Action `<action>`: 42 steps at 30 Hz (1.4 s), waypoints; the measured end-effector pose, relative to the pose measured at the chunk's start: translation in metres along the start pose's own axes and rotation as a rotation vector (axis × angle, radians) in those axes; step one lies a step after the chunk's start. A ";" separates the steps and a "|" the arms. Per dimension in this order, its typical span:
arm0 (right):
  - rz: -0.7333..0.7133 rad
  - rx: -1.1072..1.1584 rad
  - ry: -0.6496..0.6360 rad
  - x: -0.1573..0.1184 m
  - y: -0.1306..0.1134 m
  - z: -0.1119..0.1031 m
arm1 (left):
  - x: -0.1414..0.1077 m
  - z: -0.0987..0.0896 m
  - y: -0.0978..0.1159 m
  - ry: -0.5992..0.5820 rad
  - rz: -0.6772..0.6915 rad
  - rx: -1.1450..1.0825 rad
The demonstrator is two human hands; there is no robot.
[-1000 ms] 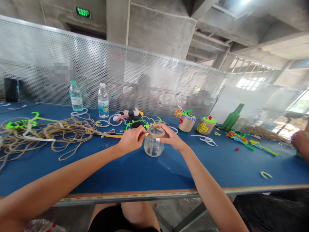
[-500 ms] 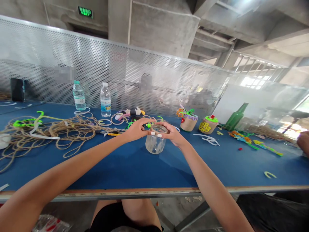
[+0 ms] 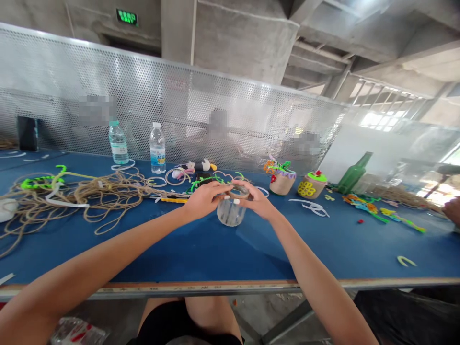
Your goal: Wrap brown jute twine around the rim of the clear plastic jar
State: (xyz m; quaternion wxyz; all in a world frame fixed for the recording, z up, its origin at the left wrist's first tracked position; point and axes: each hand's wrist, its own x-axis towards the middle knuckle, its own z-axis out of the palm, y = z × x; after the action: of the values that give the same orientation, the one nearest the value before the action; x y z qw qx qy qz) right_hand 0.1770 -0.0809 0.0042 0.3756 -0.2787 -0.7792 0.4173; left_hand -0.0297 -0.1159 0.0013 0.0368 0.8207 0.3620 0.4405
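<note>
A clear glass jar [image 3: 231,214] stands upright on the blue tabletop in front of me. My left hand [image 3: 205,199] curls around the left of its mouth, thumb in front and fingers behind. From the other side my right hand [image 3: 257,200] grips the rim in the same way, its thumb close to the left one. A brownish band shows at the jar's mouth; whether it is twine or part of the glass I cannot tell. Left of my left hand lies a yellow utility knife [image 3: 174,200]. My fingers hide part of the rim.
Tangled twine [image 3: 108,194] covers the left. Two water bottles [image 3: 157,151] stand at the back. Twine-wrapped pots [image 3: 283,182] with pipe-cleaner flowers and a green bottle [image 3: 354,175] are on the right. Another person's hand [image 3: 452,211] shows at the right edge.
Both hands stay at the jar's rim, with slight finger shifts. The jar's mouth looks tipped a little differently, and the brownish band shows more clearly.
</note>
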 end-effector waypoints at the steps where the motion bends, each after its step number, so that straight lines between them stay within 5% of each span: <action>1: 0.007 0.004 -0.013 0.000 0.000 -0.002 | -0.002 0.000 -0.002 0.010 -0.014 0.001; 10: 0.001 0.032 -0.033 0.000 0.000 -0.006 | -0.005 -0.001 -0.008 0.041 -0.123 0.051; 27: -0.060 0.122 -0.099 -0.001 0.004 -0.020 | -0.012 -0.001 -0.006 0.000 -0.091 0.141; 42: -0.053 0.072 -0.133 0.000 0.003 -0.023 | -0.001 0.001 -0.009 0.020 -0.173 -0.114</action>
State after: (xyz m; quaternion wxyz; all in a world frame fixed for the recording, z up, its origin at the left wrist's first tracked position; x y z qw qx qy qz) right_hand 0.1966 -0.0690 0.0098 0.3437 -0.2161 -0.7940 0.4525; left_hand -0.0344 -0.1096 -0.0040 0.1177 0.7786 0.4062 0.4636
